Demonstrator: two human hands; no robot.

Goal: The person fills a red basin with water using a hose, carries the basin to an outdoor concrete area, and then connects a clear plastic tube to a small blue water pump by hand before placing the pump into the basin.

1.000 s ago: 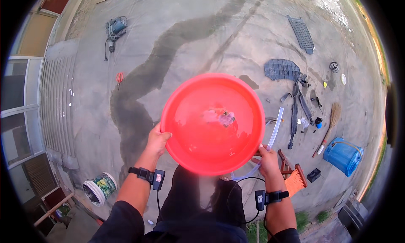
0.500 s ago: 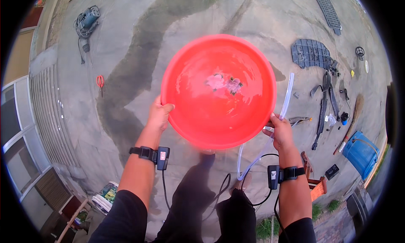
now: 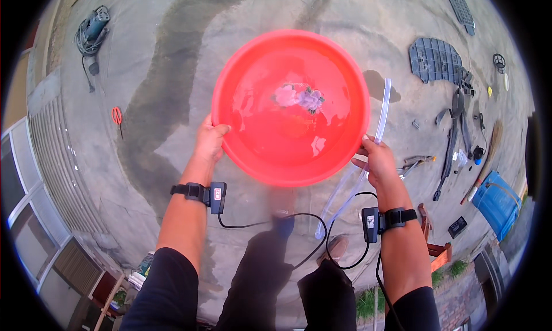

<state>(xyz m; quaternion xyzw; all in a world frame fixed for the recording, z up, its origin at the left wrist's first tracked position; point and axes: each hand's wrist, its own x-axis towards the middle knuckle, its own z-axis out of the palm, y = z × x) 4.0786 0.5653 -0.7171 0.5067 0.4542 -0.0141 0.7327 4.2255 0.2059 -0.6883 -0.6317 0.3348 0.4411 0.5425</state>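
Carrying step: red basin (image 3: 290,107), centre frame, water inside. Left hand (image 3: 210,140) and right hand (image 3: 376,158) each clamp its rim, fingers curled. Next move calls for level, steady carrying.

Counted on the concrete yard: one red basin (image 3: 290,107), one clear hose (image 3: 368,158), one blue canister (image 3: 494,201), one pair of orange-handled scissors (image 3: 117,116).

Round red plastic basin (image 3: 290,107), flower print inside, held above concrete
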